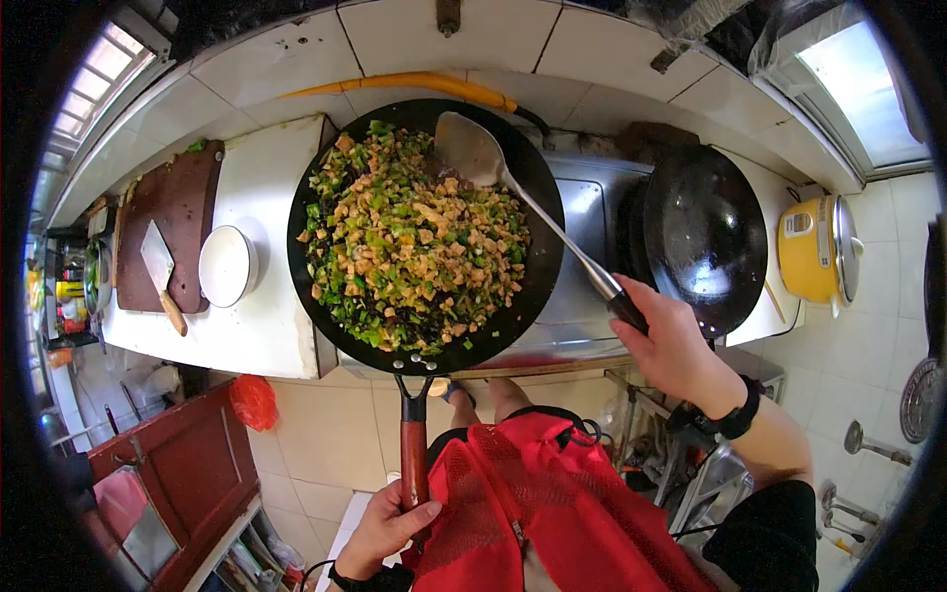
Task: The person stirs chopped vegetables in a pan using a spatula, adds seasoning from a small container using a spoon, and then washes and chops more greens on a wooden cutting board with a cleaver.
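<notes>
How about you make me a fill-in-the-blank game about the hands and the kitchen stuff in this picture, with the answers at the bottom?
1. The left hand holds the big pan by its long reddish-brown ____.
2. The right hand holds the metal spatula by its ____-coloured grip.
3. Just to the right of the knife is a round white ____.
4. The body of the cooker on the far right is coloured ____.

Missing words: handle; black; bowl; yellow.
</notes>
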`<control>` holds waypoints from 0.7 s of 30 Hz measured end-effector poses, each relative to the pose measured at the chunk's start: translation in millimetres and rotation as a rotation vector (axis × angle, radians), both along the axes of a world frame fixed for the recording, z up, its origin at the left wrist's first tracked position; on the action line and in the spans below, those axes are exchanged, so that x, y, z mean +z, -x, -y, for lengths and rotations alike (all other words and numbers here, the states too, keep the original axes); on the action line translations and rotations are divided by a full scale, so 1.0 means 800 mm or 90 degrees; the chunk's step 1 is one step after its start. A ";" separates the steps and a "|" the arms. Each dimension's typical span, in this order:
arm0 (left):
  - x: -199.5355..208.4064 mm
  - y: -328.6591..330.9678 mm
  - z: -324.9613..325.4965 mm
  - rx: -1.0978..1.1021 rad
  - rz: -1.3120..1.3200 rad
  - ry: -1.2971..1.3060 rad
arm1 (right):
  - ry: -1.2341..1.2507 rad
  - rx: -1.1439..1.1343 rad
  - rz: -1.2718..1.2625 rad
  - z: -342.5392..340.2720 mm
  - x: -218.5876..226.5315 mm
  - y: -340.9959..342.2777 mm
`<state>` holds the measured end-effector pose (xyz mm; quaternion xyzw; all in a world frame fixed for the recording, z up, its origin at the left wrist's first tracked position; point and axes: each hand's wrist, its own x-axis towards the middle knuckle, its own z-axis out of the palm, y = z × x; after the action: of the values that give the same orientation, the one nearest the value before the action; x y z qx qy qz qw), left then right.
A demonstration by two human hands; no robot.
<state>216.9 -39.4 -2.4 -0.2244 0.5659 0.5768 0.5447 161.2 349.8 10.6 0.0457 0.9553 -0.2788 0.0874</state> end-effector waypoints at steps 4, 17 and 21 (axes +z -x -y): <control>0.001 0.003 -0.002 0.031 0.008 -0.011 | 0.238 -0.088 0.173 -0.020 -0.003 0.009; -0.205 -0.044 0.101 0.202 -0.090 0.175 | 0.638 -0.204 0.474 -0.071 0.148 -0.043; -0.210 -0.037 0.087 0.215 -0.011 0.238 | 0.594 -0.133 0.526 -0.085 0.202 -0.051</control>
<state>246.3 -109.4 -170.3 -0.4079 0.6220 0.5468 0.3845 201.7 417.7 172.4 0.1999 0.6112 -0.6321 0.4323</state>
